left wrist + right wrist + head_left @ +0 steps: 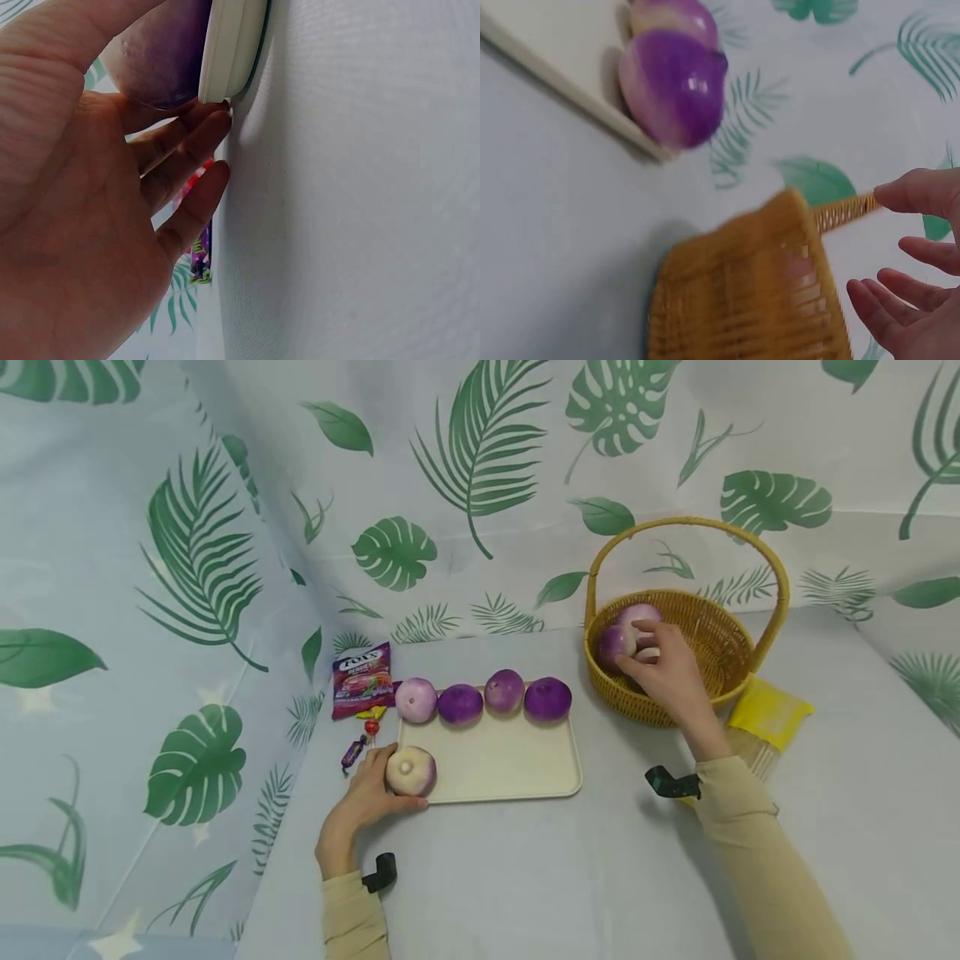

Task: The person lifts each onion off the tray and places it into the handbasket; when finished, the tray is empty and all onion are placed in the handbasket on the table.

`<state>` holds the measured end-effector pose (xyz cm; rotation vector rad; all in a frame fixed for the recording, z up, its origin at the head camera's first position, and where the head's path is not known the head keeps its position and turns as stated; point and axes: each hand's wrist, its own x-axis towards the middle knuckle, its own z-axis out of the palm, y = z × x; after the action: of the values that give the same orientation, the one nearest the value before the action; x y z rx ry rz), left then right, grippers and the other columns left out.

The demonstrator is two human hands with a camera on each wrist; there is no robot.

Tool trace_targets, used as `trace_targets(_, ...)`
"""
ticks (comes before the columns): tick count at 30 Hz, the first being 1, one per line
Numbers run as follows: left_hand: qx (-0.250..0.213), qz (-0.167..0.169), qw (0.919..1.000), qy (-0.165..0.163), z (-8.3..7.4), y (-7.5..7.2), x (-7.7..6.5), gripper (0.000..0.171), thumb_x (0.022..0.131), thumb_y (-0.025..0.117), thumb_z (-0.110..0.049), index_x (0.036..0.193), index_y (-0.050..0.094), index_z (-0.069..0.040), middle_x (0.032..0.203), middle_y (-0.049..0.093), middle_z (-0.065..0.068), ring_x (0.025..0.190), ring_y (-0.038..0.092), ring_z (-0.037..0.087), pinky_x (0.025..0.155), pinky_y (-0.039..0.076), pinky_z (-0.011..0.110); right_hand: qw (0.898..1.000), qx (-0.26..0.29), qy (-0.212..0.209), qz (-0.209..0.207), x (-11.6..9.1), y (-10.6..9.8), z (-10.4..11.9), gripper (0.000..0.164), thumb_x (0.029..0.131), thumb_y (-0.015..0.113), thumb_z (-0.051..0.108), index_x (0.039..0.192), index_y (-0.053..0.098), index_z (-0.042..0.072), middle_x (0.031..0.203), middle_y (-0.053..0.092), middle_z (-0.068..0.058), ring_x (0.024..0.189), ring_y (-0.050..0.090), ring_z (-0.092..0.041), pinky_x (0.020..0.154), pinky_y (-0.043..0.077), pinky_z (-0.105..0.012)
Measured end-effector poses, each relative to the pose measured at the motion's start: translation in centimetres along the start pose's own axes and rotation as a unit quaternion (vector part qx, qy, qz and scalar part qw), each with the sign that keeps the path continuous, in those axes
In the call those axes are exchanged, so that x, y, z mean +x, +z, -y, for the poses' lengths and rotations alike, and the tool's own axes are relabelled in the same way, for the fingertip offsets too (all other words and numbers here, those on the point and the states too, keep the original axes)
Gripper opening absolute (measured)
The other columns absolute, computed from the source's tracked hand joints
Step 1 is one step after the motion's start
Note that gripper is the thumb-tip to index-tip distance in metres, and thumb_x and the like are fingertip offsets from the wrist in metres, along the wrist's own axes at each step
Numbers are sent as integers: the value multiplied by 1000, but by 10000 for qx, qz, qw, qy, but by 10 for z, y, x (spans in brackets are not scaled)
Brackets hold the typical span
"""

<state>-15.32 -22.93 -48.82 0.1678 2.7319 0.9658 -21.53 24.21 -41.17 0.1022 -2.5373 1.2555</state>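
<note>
In the head view, my left hand (369, 789) cups the front-left corner of a cream tray (498, 768), thumb along its front edge and fingers at its left side. Within that curve sits a purple-and-white onion (406, 768), pale side up. The left wrist view shows the onion (165, 56) close to the thumb, with fingertips near the tray (225, 52). My right hand (667, 668) reaches into a wicker basket (645, 706) over a purple onion (617, 643). In the right wrist view, its fingers (892, 304) are spread apart; contact with the onion is hidden.
Several onions (461, 704) line the tray's back edge. To its left lie a berry candy bag (362, 681), a red lollipop (371, 727) and a purple wrapped candy (352, 753). A yellow-topped clear packet (771, 714) lies beside the basket, whose tall handle (780, 585) arches up.
</note>
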Motion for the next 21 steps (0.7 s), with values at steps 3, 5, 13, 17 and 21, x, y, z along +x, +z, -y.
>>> trace_targets(3, -34, -9, 10000, -21, 0, 0, -1, 118, 56, 84, -57, 149, 24, -19, 144, 30, 7, 132, 28, 33, 102, 29, 59, 9996, 105, -275, 28, -4, 10, 10, 54, 85, 70, 18, 132, 47, 5, 125, 44, -20, 103, 55, -37, 82, 49, -49)
trace_targets(5, -56, -17, 10000, -15, 0, 0, 0, 118, 56, 84, -57, 149, 24, -19, 145, 30, 6, 132, 28, 33, 103, 28, 59, 9984, 140, -543, 71, -7, 17, 18, 53, 85, 70, 14, 131, 48, 3, 123, 45, -22, 104, 54, -39, 83, 49, -50)
trace_targets(13, -20, -14, 10000, -13, 0, 0, 3, 117, 57, 84, -57, 149, 24, -18, 144, 29, 5, 133, 28, 31, 103, 29, 58, 9907, 425, -1069, 725, -25, 59, 47, 53, 84, 72, 17, 130, 50, 4, 124, 51, -15, 110, 53, -33, 83, 50, -46)
trace_targets(17, 9, -17, 10000, -66, 1, 0, 3, 116, 57, 84, -57, 149, 24, -20, 144, 30, 5, 133, 28, 30, 103, 29, 58, 9834, 541, -1293, 1151, -35, 88, 62, 52, 84, 72, 15, 129, 49, 2, 121, 53, -18, 106, 56, -35, 84, 50, -47)
trace_targets(21, -18, -30, 9999, -117, 1, -1, 2, 116, 56, 85, -56, 149, 25, -21, 144, 30, 4, 133, 29, 30, 103, 29, 58, 9739, 583, -1580, 1522, -46, 122, 75, 53, 83, 72, 14, 128, 50, 0, 120, 54, -19, 105, 55, -31, 82, 51, -44)
